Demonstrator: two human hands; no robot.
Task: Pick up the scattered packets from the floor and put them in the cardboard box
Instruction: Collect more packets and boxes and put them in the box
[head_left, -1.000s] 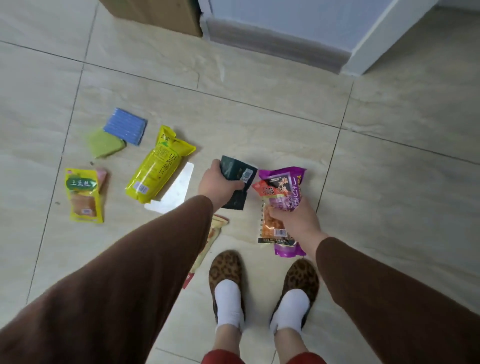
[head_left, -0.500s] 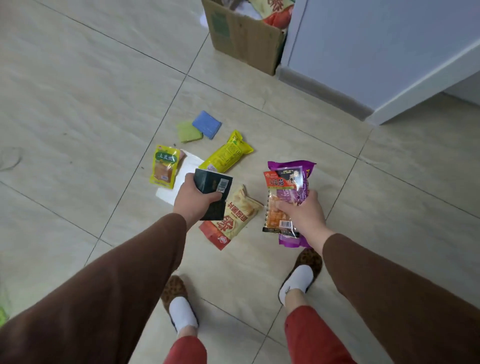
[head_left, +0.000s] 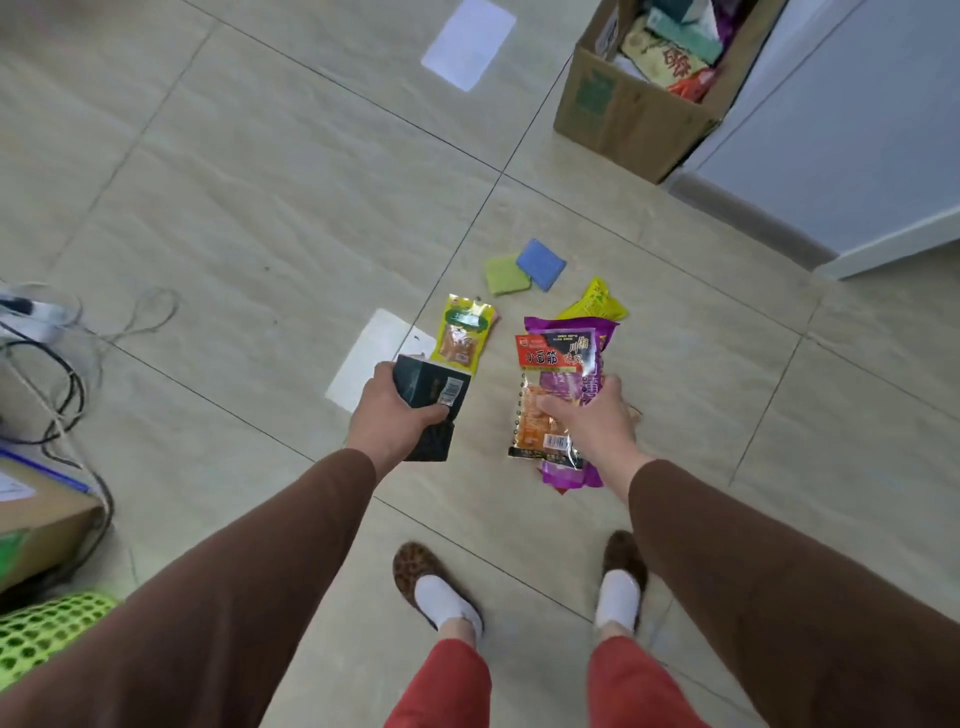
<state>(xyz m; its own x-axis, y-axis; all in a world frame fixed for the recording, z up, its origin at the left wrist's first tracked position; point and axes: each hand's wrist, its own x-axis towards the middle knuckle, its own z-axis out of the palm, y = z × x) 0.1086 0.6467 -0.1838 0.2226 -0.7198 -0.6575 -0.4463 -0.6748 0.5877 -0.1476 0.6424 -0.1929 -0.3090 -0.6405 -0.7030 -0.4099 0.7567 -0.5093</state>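
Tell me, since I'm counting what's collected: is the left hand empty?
No: the left hand grips a dark green packet, while the right hand holds a red packet and a purple packet.

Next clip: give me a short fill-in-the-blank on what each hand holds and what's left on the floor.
1. The left hand grips a dark ____ packet.
2. The right hand holds a red packet stacked on a ____ one.
3. The blue sponge lies beside a ____ sponge on the floor.
4. The cardboard box already holds ____.

Missing words: green; purple; green; packets
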